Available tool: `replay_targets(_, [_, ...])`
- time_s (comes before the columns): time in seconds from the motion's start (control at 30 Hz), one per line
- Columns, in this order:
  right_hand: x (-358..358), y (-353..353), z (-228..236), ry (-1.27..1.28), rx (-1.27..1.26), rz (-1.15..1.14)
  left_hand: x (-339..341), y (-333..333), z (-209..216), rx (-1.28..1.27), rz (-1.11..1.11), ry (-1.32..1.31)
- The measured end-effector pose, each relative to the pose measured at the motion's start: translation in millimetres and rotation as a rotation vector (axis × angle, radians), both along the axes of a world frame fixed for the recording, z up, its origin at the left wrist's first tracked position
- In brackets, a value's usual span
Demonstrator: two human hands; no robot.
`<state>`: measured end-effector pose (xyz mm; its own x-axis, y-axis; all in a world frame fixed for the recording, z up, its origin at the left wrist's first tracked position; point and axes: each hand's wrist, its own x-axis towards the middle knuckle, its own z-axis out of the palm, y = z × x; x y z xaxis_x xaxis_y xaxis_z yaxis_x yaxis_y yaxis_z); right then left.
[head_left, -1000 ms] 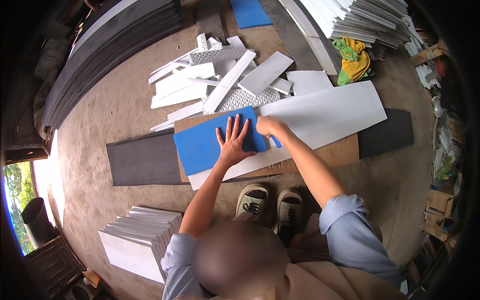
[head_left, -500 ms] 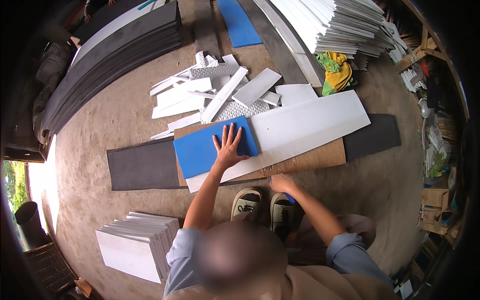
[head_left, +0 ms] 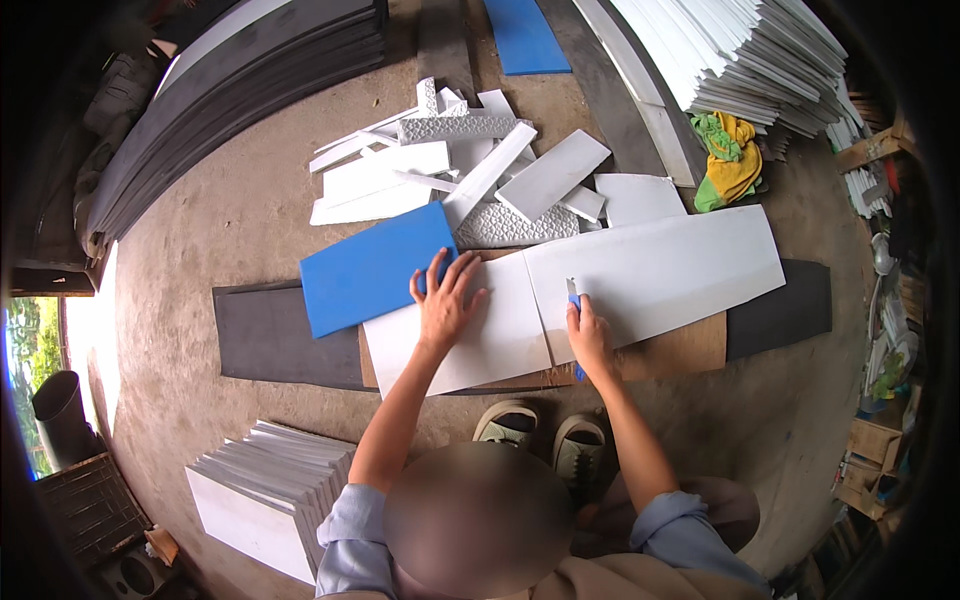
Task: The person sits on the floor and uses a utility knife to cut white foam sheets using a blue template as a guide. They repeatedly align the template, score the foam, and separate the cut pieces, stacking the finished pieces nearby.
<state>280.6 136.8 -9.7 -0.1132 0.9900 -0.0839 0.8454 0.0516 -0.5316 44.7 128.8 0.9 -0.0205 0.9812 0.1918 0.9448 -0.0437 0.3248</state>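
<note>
My left hand (head_left: 445, 300) lies flat with spread fingers on a cut white sheet piece (head_left: 470, 345), its fingertips touching the edge of a blue rectangular board (head_left: 370, 268) that sits to the left. My right hand (head_left: 590, 335) grips a blue-handled utility knife (head_left: 574, 297), its blade pointing up on the long white sheet (head_left: 660, 270). A cut line separates the left white piece from the long sheet. Both lie on a brown cutting board (head_left: 680, 352) over a dark grey mat (head_left: 265, 335).
A heap of white offcuts (head_left: 470, 170) lies beyond the sheets. A stack of cut white pieces (head_left: 270, 490) sits at lower left. Dark sheet stacks (head_left: 230, 90) at upper left, white sheet stacks (head_left: 740, 60) and a yellow-green cloth (head_left: 730, 160) at upper right. Sandalled feet (head_left: 545, 440) below.
The blue board has slid left off the white sheet, exposing the cut piece. My right hand came back up from near my feet to the sheet with the knife.
</note>
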Motion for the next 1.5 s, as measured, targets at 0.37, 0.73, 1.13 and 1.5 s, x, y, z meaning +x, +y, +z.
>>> replay_targets(0.37, [20,14,5,0.648,-0.437,-0.240,33,34,13,-0.076,-0.222,-0.138])
replay_targets(0.73, [60,-51,103,1.303,-0.610,-0.514,53,16,46,-0.476,-0.157,-0.396])
replay_targets(1.13, [98,-101,206,2.059,-0.381,-0.456,93,-8,233,0.118,-0.474,-0.278])
replay_targets(1.5, [142,-149,207,2.064,-0.228,-0.473,113,-9,277,0.330,-0.530,0.090])
